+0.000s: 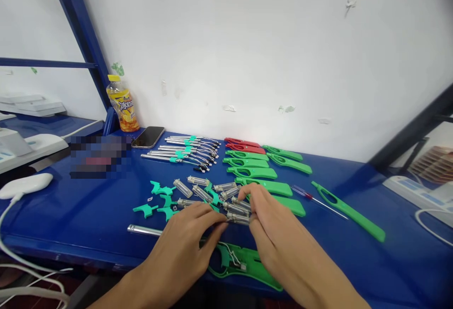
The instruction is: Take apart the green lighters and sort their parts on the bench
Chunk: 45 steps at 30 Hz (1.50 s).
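A clear lighter fuel tank (238, 218) lies between my two hands, above an open green lighter shell half (253, 264) near the table's front edge. My left hand (193, 238) pinches the tank's left end with thumb and forefinger. At its other end are the curled fingers of my right hand (271, 226), partly hiding it. Inside the shell are thin wires and a small black-and-metal part (238, 265). A metal tube (143, 229) sticks out to the left from behind my left hand. Several more clear tanks (198, 180) lie just beyond, beside loose teal trigger pieces (145, 210).
Metal rods with wires (177, 148) lie in a row at the back. Green shell pieces (256, 173) and red ones (244, 147) are right of them. A screwdriver (318, 200) and another green shell (350, 212) lie rightward. A phone (148, 137) and drink bottle (122, 106) stand back left.
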Motion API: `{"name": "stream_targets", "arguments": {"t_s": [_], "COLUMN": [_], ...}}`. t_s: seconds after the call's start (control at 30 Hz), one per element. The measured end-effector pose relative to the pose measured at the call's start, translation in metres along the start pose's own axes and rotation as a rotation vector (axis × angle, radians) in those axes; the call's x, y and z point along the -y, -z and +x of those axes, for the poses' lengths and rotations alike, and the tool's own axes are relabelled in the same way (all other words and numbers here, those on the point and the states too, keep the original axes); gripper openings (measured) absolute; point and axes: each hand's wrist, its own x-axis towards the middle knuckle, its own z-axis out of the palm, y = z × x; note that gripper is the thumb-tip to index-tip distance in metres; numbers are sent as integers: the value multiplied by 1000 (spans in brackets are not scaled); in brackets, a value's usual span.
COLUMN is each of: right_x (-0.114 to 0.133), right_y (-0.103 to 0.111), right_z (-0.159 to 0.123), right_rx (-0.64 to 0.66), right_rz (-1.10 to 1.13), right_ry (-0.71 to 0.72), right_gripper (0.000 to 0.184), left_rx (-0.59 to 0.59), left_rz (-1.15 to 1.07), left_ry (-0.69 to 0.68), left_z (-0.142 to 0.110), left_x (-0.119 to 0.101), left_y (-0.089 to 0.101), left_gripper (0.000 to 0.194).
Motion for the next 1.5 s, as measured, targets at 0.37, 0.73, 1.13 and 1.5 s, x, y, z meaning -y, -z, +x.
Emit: {"name": "stream_targets", "arguments": {"t_s": [0.37,0.73,1.13,1.5], "right_x": [-25,-16,-13,-11], "right_y": [-21,-7,-9,-3], "right_z": [9,18,22,17], "right_rx": [-151,-204,-43,66], "right_rz": [-26,245,199,27], "right_ry": [133,133,-57,16], "right_gripper": [97,33,40,43], "left_rx": [-78,-120,-139,-136], "left_rz": [42,51,43,39], "left_ry": [-51,-81,-85,-84], "left_z": [-2,-1,1,0], "left_x": [-2,2,-1,-1], "left_y": [-5,-6,-2,-3], "left_gripper": [17,21,21,27]}}
